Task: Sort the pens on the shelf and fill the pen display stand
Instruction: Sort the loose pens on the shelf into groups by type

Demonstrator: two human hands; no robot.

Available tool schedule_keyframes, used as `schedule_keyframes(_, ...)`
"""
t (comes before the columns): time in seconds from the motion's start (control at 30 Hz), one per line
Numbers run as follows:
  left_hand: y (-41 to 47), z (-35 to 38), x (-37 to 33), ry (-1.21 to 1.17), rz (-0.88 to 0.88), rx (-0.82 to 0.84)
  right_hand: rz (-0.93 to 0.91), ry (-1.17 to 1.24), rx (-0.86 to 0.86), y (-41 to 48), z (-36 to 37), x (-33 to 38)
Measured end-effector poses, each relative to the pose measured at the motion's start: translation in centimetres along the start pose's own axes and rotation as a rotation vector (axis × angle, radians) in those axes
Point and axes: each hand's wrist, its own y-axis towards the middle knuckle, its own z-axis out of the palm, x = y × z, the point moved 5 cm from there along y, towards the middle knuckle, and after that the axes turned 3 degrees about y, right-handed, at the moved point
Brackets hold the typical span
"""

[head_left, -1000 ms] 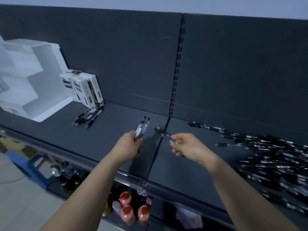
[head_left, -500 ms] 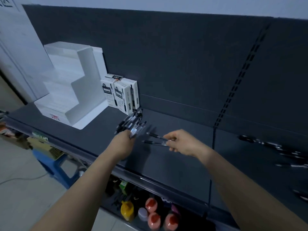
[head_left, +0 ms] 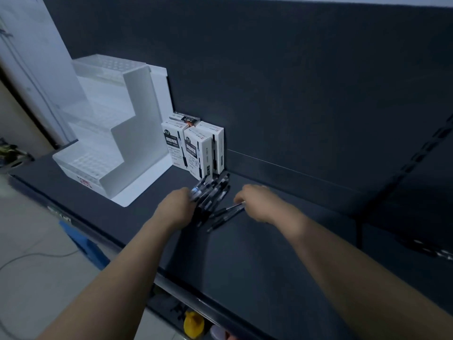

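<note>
A small pile of black pens (head_left: 212, 197) lies on the dark shelf (head_left: 257, 253) in front of the white pen boxes (head_left: 193, 148). My left hand (head_left: 177, 206) grips a few black pens at the pile's left side. My right hand (head_left: 259, 202) pinches the end of a black pen (head_left: 231, 209) whose far end reaches the pile. The white stepped pen display stand (head_left: 105, 133) stands at the left of the shelf, with no pens visible in its holes.
The shelf's dark back wall rises behind the boxes. A few loose pens (head_left: 431, 250) show at the far right edge. Below the shelf's front edge are a yellow bottle (head_left: 193, 323) and a blue stool (head_left: 83, 244) on the floor.
The view swung left, away from the big pen heap. Both hands carried their pens leftward to the small pile by the boxes and lowered them onto it.
</note>
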Motion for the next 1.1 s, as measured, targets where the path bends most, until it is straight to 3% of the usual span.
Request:
schedule_keyframes(0.17,1.5,0.7,0.5,-0.047,0.039,0.012,-0.040,0.035,-0.141,2.4,0.7,0.7)
schedule_keyframes(0.33,2.0,0.9,1.9,-0.114,0.064,-0.032,0.068,0.197,-0.297,2.5,0.5,0.1)
schedule_keyframes(0.5,1.8,1.1,2.0,-0.099,0.104,-0.001,0.116,0.310,-0.242,2.4,1.4,1.1)
schedule_keyframes(0.7,1.1,-0.1,1.4,-0.030,0.151,-0.005,0.176,0.307,-0.296,1.3,1.0,1.5)
schedule_keyframes(1.1,-3.1,-3.6,-5.9,0.129,0.622,-0.280,0.348,0.137,-0.558,-8.2,-2.0,2.2)
